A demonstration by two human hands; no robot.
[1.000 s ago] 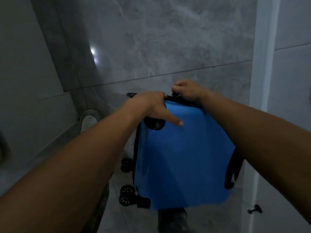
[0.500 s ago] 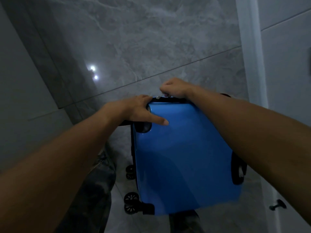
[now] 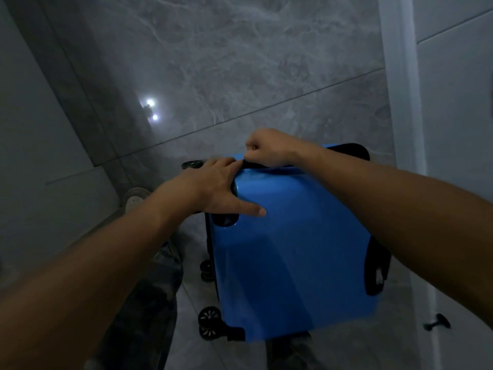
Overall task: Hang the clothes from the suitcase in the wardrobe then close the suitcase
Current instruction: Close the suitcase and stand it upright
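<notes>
A blue hard-shell suitcase (image 3: 293,249) lies flat on the grey tiled floor with its lid down. My left hand (image 3: 213,188) rests on its far left corner, thumb stretched out flat on the blue lid. At the far edge, my right hand (image 3: 269,150) pinches something small at the black zipper line (image 3: 256,165), which looks like the zipper pull. No clothes show.
Black wheels (image 3: 209,319) stick out on the suitcase's left side. A white panel (image 3: 453,156) with a small dark handle (image 3: 437,323) stands close on the right. A pale slipper (image 3: 134,201) lies at the left, and my trouser leg (image 3: 160,289) is beside the case.
My right hand has slid left along the far zipper edge, closer to my left hand. The left hand stays on the corner. The view has shifted slightly.
</notes>
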